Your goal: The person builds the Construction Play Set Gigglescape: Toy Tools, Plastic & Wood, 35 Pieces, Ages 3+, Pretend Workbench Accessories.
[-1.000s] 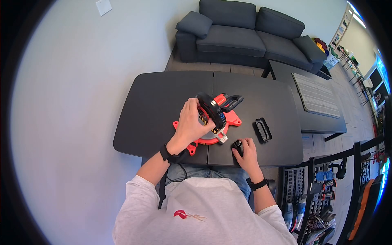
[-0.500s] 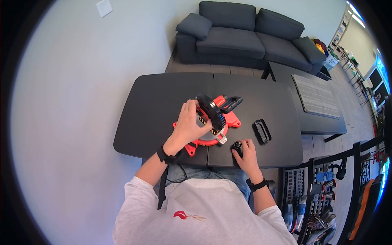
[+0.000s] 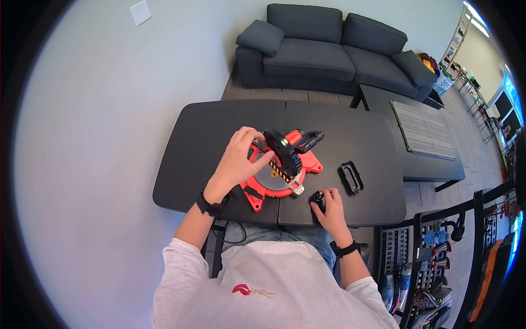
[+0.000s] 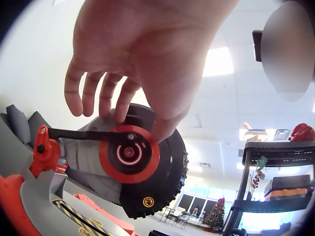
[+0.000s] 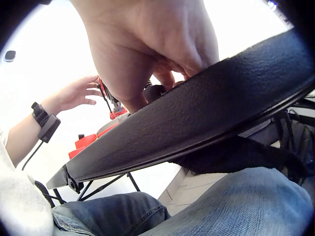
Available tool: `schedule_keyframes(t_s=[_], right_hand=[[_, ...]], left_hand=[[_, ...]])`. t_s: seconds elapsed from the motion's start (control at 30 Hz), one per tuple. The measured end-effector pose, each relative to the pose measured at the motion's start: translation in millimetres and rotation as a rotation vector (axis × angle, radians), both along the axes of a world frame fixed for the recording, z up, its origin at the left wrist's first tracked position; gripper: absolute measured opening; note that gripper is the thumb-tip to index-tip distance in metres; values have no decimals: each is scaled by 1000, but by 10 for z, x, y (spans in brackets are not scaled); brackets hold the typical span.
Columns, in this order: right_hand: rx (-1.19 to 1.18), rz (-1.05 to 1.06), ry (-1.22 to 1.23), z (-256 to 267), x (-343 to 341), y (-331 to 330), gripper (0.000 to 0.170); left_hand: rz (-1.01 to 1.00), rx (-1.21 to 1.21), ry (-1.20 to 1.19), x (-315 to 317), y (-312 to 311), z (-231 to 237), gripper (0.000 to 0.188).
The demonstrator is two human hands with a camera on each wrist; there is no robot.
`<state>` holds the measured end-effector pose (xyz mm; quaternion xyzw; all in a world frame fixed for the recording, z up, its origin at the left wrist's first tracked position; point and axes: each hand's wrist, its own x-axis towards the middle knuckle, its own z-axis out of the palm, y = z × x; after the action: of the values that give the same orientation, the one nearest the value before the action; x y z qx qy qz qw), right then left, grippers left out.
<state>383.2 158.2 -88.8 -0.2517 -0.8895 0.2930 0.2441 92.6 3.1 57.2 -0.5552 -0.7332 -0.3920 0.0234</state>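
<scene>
A red toy miter saw [image 3: 313, 162] stands on the black table, its black toothed blade [image 3: 281, 147] raised over a grey turntable. In the left wrist view, the blade has a red hub [image 4: 109, 169] and a grey see-through guard [image 4: 84, 157]. My left hand [image 3: 236, 158] is beside the blade's left face, fingers spread and loosely bent, the thumb overlapping the hub's edge in the wrist view. To the right of the saw, my right hand [image 3: 332, 214] holds a small black cylinder [image 3: 318, 202] with a narrow tip, upright near the table's front edge.
A black oval frame-like part [image 3: 351, 176] lies on the table [image 3: 219, 118] to the right. Beyond are a dark sofa [image 3: 307, 55] and a low table [image 3: 383, 101] with a grey mat. A black shelf rack [image 3: 419, 230] stands at the right. A wall borders the left side.
My left hand has drawn back leftward from the blade's rim, uncovering more of the turntable and striped strip. The right hand stays on the black cylinder.
</scene>
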Motion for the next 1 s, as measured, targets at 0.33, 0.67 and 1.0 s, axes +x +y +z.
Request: schedule_keyframes(t_s=[0.33, 0.67, 1.0], right_hand=[[2, 4, 17, 8, 0, -4, 43], [6, -2, 13, -16, -3, 0, 43], [8, -22, 12, 3, -14, -9, 40]], left_hand=[[-14, 44, -78, 122, -17, -55, 42], [-43, -81, -69, 190, -239, -199, 54], [-47, -67, 11, 184, -227, -241, 55]])
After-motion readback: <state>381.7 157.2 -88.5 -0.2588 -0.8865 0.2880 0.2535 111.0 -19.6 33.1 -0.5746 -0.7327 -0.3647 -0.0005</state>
